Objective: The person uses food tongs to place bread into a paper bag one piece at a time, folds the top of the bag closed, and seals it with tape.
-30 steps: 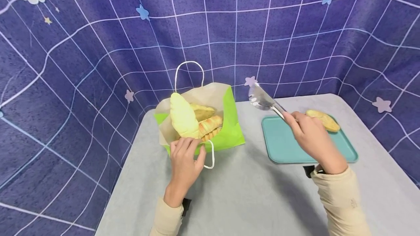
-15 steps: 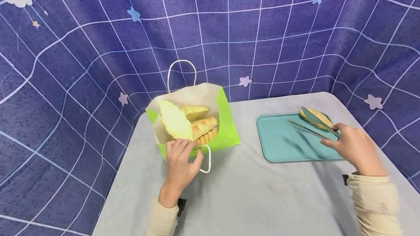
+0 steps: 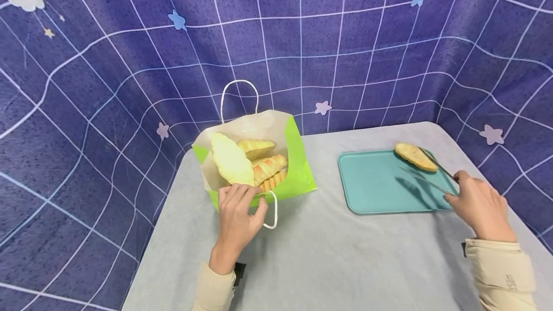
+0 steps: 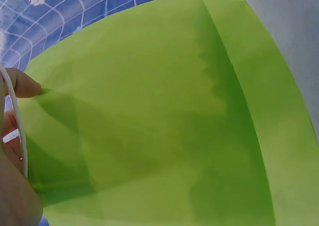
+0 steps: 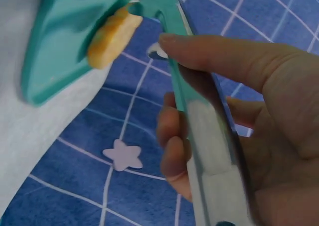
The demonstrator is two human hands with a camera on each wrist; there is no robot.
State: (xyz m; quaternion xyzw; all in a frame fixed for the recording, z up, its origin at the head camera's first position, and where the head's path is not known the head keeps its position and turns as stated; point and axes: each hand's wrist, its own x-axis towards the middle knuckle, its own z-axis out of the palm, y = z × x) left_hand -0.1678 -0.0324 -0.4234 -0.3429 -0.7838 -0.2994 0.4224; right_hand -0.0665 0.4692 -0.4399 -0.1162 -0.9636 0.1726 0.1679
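My left hand (image 3: pixel 237 217) pinches the front rim of a green paper bag (image 3: pixel 302 172), beside its white handle; the left wrist view is mostly filled by the bag's side. Inside the bag lie a pale, oval bread (image 3: pixel 231 160), a yellow bread (image 3: pixel 256 149) and a croissant (image 3: pixel 270 167), with more bread partly hidden at the front. On the right, my right hand (image 3: pixel 481 205) grips metal tongs (image 5: pixel 209 141), their arms spread apart. One arm overlaps a long bread piece (image 3: pixel 410 155) that lies at the far right corner of a teal tray (image 3: pixel 363 186).
A grey tabletop (image 3: pixel 319 253) carries the bag on the left and the tray on the right. Behind and at the sides hangs a blue cloth (image 3: pixel 345 71) with grid lines and stars.
My right hand has moved right and down with the tongs, from above the table's back to the bread on the tray. The left hand stays at the bag's rim.
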